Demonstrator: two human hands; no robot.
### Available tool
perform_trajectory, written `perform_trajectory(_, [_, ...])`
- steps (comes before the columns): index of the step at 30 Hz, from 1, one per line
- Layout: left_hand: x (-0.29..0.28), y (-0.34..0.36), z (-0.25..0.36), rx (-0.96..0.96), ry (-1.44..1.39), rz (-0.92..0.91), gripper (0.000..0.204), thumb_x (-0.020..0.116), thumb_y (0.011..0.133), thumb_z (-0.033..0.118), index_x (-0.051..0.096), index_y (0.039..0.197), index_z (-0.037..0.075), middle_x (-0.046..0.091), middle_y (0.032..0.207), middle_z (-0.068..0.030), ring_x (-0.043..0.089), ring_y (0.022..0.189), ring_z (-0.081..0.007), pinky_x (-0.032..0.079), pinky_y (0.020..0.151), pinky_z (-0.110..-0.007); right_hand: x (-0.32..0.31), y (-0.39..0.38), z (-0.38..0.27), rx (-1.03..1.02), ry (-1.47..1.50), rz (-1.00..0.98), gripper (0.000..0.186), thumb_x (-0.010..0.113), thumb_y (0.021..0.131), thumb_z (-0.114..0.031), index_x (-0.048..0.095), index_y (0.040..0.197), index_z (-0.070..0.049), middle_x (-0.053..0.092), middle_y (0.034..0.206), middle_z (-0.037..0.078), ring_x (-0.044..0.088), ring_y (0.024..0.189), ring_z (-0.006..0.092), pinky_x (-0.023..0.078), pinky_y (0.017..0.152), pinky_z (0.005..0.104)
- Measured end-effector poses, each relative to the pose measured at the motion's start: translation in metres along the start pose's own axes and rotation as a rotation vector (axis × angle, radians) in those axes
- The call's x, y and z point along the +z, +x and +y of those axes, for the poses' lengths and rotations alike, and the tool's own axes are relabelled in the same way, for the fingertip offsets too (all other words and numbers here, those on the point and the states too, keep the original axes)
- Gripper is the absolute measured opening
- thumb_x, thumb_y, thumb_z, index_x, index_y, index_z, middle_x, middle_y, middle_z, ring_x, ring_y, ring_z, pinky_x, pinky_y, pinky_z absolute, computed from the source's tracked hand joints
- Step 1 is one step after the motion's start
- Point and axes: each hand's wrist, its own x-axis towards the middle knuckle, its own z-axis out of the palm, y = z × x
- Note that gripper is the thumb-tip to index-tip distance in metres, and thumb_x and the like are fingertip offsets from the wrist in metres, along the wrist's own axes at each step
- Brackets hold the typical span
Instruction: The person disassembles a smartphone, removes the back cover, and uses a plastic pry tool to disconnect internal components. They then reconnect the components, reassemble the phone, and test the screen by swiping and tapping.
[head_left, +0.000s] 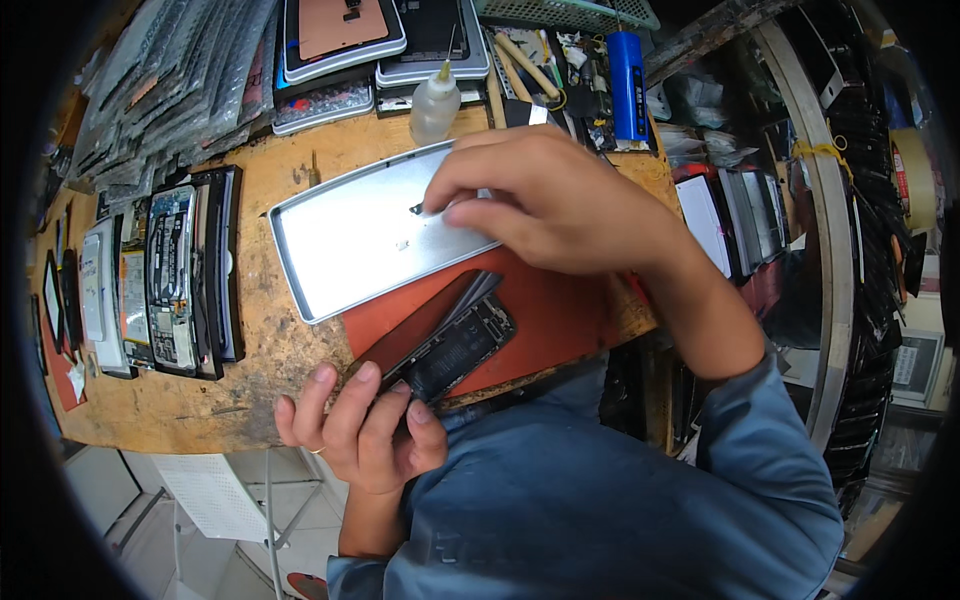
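My left hand [365, 430] is closed around the near end of an opened smartphone [455, 355], whose battery and inner parts show. The phone's dark screen panel [412, 322] stands tilted up along its left side. Beneath the phone lies a red-brown mat [560, 310]. Over a shallow silver metal tray [335, 240], my right hand [535, 195] is pinched, thumb against forefinger. A small dark piece [418, 209] shows at those fingertips; its kind is too small to tell. A few tiny bits [402, 244] rest in the tray.
Behind the tray stand a clear dropper bottle [435, 105], stacked tablets [340, 40] and a blue cylinder [627, 85]. Bubble-wrapped packs [170, 90] pile up at the far left. Opened devices [172, 280] line the wooden bench's left side. A white chair [215, 495] is below.
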Motion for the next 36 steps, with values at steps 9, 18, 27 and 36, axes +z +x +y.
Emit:
perform_trajectory(9, [0.006,0.002,0.002,-0.05,-0.004,0.021,0.013,0.066,0.092,0.032,0.071,0.093,0.02,0.068,0.12,0.0014,0.058,0.127,-0.0262,0.023,0.122,-0.048,0.031,0.037,-0.002,0.117,-0.267,-0.403,0.011,0.069,0.087,-0.007,0.074,0.09,0.001,0.074,0.092,0.022,0.073,0.093,0.0413,0.057,0.081,0.0495])
perform_trajectory(18, [0.01,0.006,0.002,-0.177,-0.026,-0.046,0.036,0.063,0.094,0.032,0.069,0.123,0.01,0.065,0.141,-0.0139,0.055,0.138,-0.0386,0.017,0.125,-0.052,-0.009,-0.008,-0.044,0.501,0.257,0.053,0.008,0.075,0.094,-0.008,0.069,0.097,-0.002,0.059,0.078,-0.006,0.052,0.068,0.0031,0.041,0.056,0.0235])
perform_trajectory(27, [0.008,0.017,0.001,-0.159,-0.053,-0.064,0.043,0.061,0.092,0.027,0.067,0.129,0.006,0.063,0.143,-0.0187,0.052,0.142,-0.0419,0.016,0.125,-0.054,0.076,-0.064,-0.061,0.501,0.163,0.093,0.012,0.072,0.092,-0.009,0.066,0.097,0.001,0.066,0.074,0.009,0.064,0.064,0.0182,0.049,0.059,0.034])
perform_trajectory(36, [0.011,0.017,0.002,-0.161,-0.059,-0.039,0.032,0.064,0.089,0.023,0.073,0.116,0.008,0.064,0.143,-0.018,0.053,0.14,-0.041,0.017,0.125,-0.053,0.078,-0.059,-0.065,0.453,-0.036,0.055,0.012,0.068,0.095,-0.008,0.067,0.099,0.003,0.07,0.08,0.019,0.071,0.072,0.0362,0.053,0.065,0.0434])
